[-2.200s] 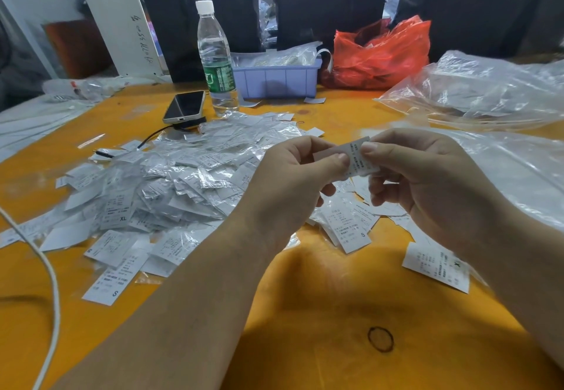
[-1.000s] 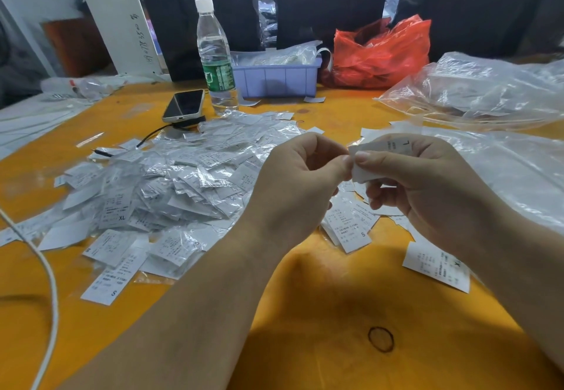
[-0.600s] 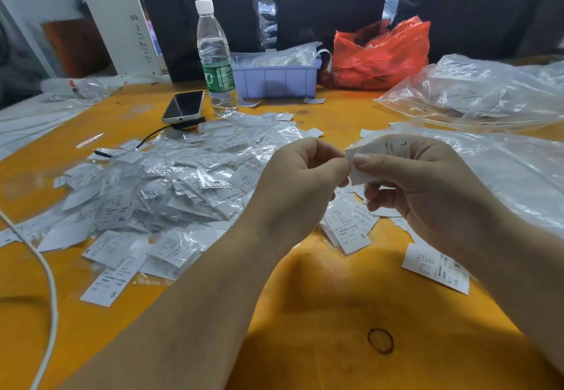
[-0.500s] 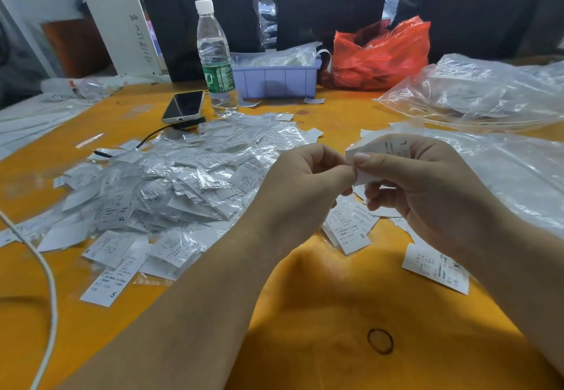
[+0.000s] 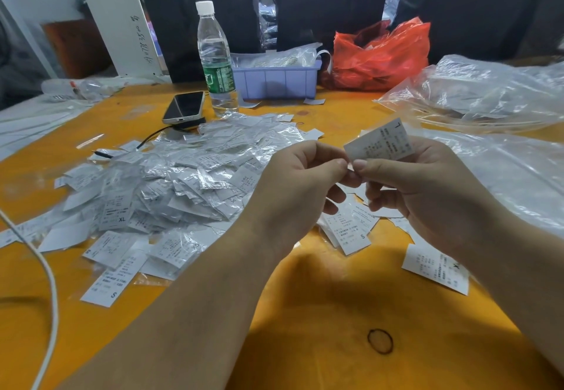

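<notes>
Above the orange table (image 5: 305, 313) I hold a small white printed size label (image 5: 380, 143) marked L. My right hand (image 5: 427, 191) pinches its lower left corner between thumb and fingers. My left hand (image 5: 299, 185) pinches the same corner from the left, its thumb tip against my right thumb. The label stands up and tilts to the right. A big heap of similar labels in clear sleeves (image 5: 171, 185) lies left of my hands. A few loose labels (image 5: 351, 231) lie under and right of my hands.
A water bottle (image 5: 215, 56), a phone (image 5: 184, 107) on a cable and a lilac bin (image 5: 277, 79) stand at the back. A red bag (image 5: 381, 53) and clear plastic bags (image 5: 488, 96) fill the back right. A white cord (image 5: 45, 267) runs along the left. A rubber band (image 5: 380, 340) lies near me.
The label has swung from lying flat between my fingers to standing up above them, printed side toward me. Both hands keep their pinch and have barely shifted.
</notes>
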